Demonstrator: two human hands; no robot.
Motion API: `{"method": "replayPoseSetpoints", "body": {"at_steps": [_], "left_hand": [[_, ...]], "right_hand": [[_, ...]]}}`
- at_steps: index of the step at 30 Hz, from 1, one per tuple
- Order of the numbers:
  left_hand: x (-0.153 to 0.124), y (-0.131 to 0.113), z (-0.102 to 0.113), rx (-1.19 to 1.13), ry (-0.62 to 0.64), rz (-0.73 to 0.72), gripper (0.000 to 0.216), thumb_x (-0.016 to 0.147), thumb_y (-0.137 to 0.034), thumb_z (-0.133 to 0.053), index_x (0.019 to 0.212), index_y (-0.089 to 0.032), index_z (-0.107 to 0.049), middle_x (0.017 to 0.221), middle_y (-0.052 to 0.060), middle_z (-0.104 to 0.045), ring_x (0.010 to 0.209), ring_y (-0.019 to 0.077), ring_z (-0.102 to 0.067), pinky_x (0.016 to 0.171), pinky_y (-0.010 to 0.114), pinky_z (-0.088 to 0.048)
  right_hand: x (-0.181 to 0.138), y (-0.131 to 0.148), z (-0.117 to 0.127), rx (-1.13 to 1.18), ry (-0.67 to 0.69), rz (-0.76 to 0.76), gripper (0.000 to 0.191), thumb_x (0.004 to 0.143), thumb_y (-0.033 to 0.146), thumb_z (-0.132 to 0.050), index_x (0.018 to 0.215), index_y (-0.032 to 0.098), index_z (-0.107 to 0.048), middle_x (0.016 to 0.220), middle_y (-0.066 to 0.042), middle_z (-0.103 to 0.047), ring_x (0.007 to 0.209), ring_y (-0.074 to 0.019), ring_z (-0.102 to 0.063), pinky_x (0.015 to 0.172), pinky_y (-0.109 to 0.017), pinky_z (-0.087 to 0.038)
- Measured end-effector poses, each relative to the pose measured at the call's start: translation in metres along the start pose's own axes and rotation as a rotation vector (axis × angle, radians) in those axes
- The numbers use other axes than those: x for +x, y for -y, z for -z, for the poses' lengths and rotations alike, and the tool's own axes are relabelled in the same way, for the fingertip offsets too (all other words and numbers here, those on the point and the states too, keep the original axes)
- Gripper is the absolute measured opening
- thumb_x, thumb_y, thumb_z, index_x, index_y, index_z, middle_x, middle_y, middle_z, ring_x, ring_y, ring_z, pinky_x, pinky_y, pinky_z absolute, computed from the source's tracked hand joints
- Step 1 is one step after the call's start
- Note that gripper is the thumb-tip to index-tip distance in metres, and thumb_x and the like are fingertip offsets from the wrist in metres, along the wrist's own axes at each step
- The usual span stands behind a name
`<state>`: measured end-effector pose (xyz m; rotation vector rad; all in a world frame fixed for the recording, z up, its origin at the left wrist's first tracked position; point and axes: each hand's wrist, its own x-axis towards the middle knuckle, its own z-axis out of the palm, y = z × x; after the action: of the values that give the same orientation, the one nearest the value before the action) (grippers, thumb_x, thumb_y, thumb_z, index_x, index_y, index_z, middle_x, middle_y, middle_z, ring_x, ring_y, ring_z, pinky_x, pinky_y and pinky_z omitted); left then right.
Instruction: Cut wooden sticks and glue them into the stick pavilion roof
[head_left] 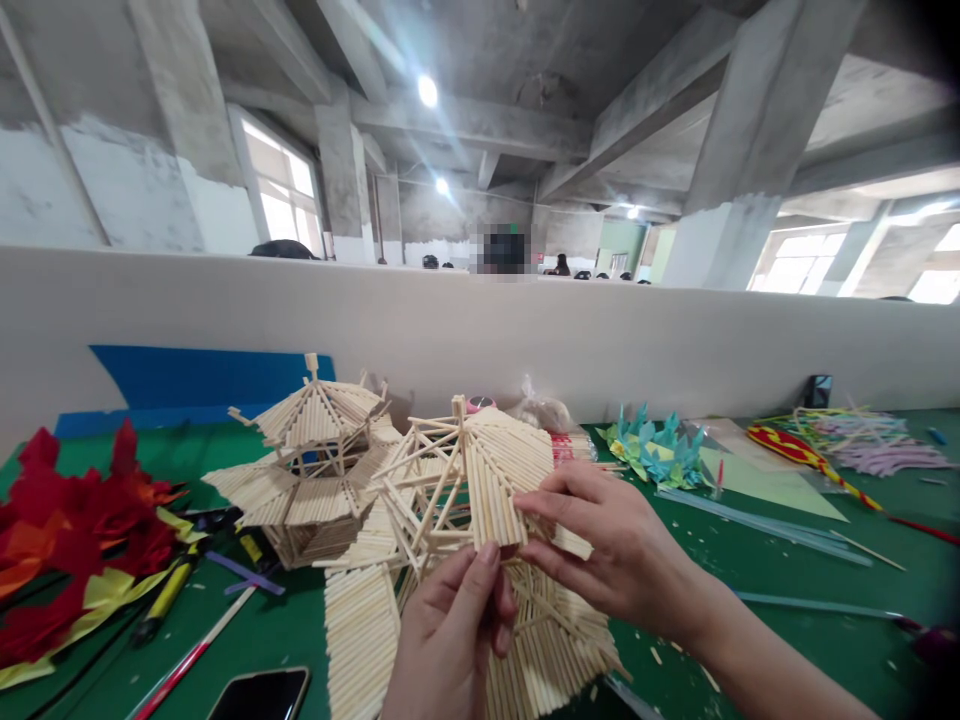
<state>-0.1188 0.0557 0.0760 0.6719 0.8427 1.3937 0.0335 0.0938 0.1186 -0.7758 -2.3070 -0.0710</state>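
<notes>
A pavilion model made of pale wooden sticks [495, 480] stands in front of me, its upper roof partly covered and partly bare frame. My left hand [461, 625] is closed, with thumb and fingers pinching the lower edge of the covered roof panel. From the right, my right hand [611, 545] presses its fingertips and thumb against the same panel's lower right edge. Whether a loose stick lies between the fingertips is hidden. Behind and to the left stands a second stick pavilion [319, 470], its upper roof covered and topped with a short post.
Red paper flowers [67, 530], a yellow-and-black pen-like tool [169, 600] and a phone [262, 695] lie at left. Right are a blue-green paper flower [656, 447], clear glue sticks [765, 520] and wood scraps. A white partition [480, 335] rises behind the green table [795, 650].
</notes>
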Motion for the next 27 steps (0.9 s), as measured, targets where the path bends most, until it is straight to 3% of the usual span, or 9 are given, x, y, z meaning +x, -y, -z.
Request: {"method": "replayPoseSetpoints", "body": {"at_steps": [6, 11, 17, 27], "left_hand": [[0.0011, -0.0011, -0.0016, 0.006, -0.007, 0.014, 0.022, 0.059, -0.035, -0.074, 0.065, -0.014, -0.069, 0.049, -0.002, -0.053, 0.046, 0.0070, -0.041, 0.041, 0.016, -0.032], [0.0012, 0.0000, -0.0001, 0.008, -0.004, 0.011, 0.022, 0.060, -0.035, -0.073, 0.061, -0.014, -0.067, 0.049, -0.001, -0.053, 0.045, 0.0069, -0.042, 0.041, 0.016, -0.032], [-0.0004, 0.0007, 0.0014, -0.002, 0.003, 0.010, 0.023, 0.060, -0.035, -0.074, 0.062, -0.014, -0.067, 0.049, -0.001, -0.053, 0.046, 0.0071, -0.042, 0.042, 0.016, -0.032], [0.0000, -0.0019, -0.0023, -0.019, -0.029, 0.011, 0.020, 0.058, -0.033, -0.074, 0.060, -0.014, -0.067, 0.049, -0.001, -0.054, 0.046, 0.0076, -0.044, 0.041, 0.016, -0.032]], "right_hand": [[0.0007, 0.0005, 0.0010, 0.029, -0.023, -0.008, 0.029, 0.079, 0.028, -0.057, 0.103, 0.013, -0.058, 0.086, -0.007, -0.061, 0.080, -0.0165, -0.052, 0.071, -0.031, -0.043], [-0.0006, 0.0002, -0.0003, 0.047, -0.046, -0.003, 0.014, 0.078, 0.024, -0.058, 0.088, 0.016, -0.062, 0.078, -0.004, -0.060, 0.073, -0.0139, -0.051, 0.066, -0.029, -0.041], [-0.0022, 0.0022, -0.0015, -0.024, -0.097, 0.042, 0.010, 0.077, 0.022, -0.059, 0.085, 0.017, -0.063, 0.074, -0.003, -0.060, 0.068, -0.0135, -0.049, 0.063, -0.029, -0.040], [-0.0078, 0.0030, -0.0024, 0.025, -0.063, 0.000, 0.019, 0.077, 0.023, -0.059, 0.094, 0.015, -0.062, 0.081, -0.006, -0.059, 0.072, -0.0150, -0.050, 0.062, -0.028, -0.043]]}}
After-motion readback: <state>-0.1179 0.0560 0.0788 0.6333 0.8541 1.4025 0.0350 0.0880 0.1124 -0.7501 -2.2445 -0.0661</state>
